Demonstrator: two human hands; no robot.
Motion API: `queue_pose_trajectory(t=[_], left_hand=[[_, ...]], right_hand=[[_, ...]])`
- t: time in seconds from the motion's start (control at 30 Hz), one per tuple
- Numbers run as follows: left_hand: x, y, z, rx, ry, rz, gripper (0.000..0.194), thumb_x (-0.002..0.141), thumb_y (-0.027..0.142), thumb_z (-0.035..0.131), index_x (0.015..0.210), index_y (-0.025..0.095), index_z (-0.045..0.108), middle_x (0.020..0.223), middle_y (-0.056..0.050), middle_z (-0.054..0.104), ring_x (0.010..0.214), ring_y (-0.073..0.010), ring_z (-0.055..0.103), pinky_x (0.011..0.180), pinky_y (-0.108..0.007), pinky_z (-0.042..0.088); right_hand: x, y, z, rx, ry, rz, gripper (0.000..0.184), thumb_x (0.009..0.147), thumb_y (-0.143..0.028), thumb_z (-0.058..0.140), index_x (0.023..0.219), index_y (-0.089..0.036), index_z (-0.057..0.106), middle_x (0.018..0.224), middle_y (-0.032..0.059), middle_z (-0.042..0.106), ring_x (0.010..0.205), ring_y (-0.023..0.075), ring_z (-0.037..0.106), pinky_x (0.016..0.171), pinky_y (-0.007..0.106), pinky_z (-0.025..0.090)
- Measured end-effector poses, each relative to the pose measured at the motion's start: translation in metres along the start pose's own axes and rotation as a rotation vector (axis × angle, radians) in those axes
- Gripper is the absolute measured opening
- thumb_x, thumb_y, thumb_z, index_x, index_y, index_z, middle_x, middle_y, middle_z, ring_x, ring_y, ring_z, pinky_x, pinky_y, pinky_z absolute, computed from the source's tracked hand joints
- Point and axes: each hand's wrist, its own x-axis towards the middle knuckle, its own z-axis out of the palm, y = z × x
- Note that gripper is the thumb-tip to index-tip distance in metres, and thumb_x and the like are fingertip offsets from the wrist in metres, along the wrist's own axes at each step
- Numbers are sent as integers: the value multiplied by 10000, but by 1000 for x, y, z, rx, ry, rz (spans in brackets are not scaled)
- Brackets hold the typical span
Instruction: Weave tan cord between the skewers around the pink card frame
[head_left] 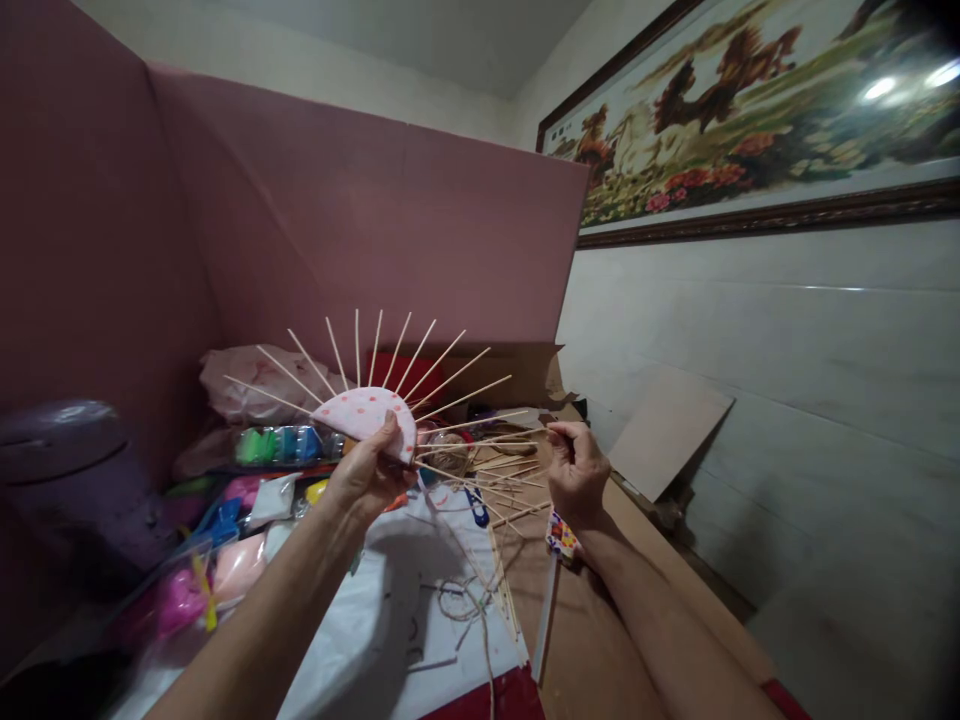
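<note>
My left hand (364, 478) grips a flat, rounded piece covered in white cloth with pinkish dots (352, 411), thumb on its face and fingers behind. Many thin wooden sticks (429, 359) fan out from the edge of this piece like rays. My right hand (580, 466) is closed at the right, its thumb and forefinger pinched at the outer tip of one of the lower right sticks. Below, more loose sticks (517, 480) lie on the table, partly overlapping the fan in view. A length of twine (480, 610) curls on the white sheet under my hands.
Packets of coloured clay (240, 570) crowd an open tray at the left. A ball of twine (452, 456) and a blue clip (477, 507) are behind the loose sticks. A metal ruler (547, 620) lies on brown cardboard (600, 620). A pink panel (375, 220) stands behind.
</note>
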Motion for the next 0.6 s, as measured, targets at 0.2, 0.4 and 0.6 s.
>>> queue_pose_trajectory(t=[0.2, 0.4, 0.6], left_hand=[[-7, -5, 3, -65, -144, -251, 145, 737, 266, 597, 761, 126, 571, 610, -62, 631, 451, -146, 553, 382, -227, 395], [-25, -22, 17, -18, -220, -396, 166, 728, 281, 608, 750, 119, 581, 597, -74, 632, 505, -164, 593, 425, -225, 430], [-47, -39, 37, 104, -265, -428, 230, 714, 344, 609, 714, 114, 603, 541, -49, 614, 440, -148, 562, 371, -213, 394]], right_hand=[[-8, 0, 15, 80, -275, 282, 183, 804, -297, 460, 757, -172, 586, 667, 30, 611, 612, 155, 549, 590, 258, 391], [-22, -10, 22, -42, -497, 319, 196, 796, -313, 456, 748, -194, 604, 655, 26, 625, 597, 163, 555, 555, 259, 359], [-24, -24, 21, 116, -534, 420, 161, 759, -289, 491, 720, -191, 612, 698, 27, 642, 617, 151, 559, 553, 242, 379]])
